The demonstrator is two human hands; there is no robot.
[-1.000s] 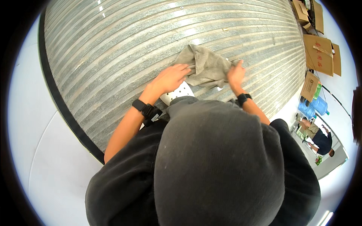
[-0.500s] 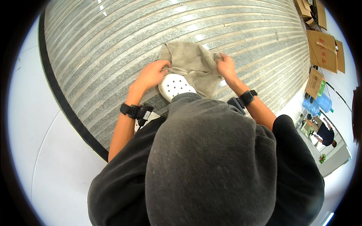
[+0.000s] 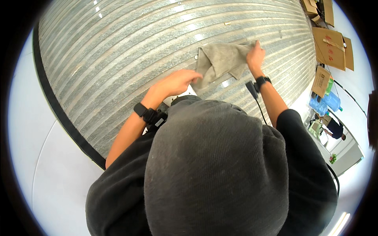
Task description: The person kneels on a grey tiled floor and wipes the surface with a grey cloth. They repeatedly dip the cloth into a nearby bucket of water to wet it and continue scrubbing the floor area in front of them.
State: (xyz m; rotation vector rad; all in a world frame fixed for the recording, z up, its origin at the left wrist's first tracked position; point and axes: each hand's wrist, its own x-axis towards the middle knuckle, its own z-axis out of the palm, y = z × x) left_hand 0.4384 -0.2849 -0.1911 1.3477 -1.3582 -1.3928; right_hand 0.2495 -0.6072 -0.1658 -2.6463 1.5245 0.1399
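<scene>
A grey-beige cloth [image 3: 224,59] is stretched between my hands over the ridged floor, partly folded and wrinkled. My right hand [image 3: 256,57] pinches its upper right corner. At the lower left edge of the cloth, the fingers of my left hand [image 3: 182,82] are closed on the fabric; the thumb is partly hidden. Just below that hand, part of a white clog with holes [image 3: 189,91] shows, mostly covered by my hand and dark clothing.
Grey floor with raised ridges [image 3: 130,51] stretches ahead. A white wall panel [image 3: 59,165] with a black base strip [image 3: 63,106] runs along the left. To the right are cardboard boxes [image 3: 330,48], blue water bottles [image 3: 331,101] and a person [image 3: 334,129] farther off.
Both hands and the cloth have moved right. My right hand has risen farther from me. The cloth has swung off the white clog, which is now more hidden by my left hand.
</scene>
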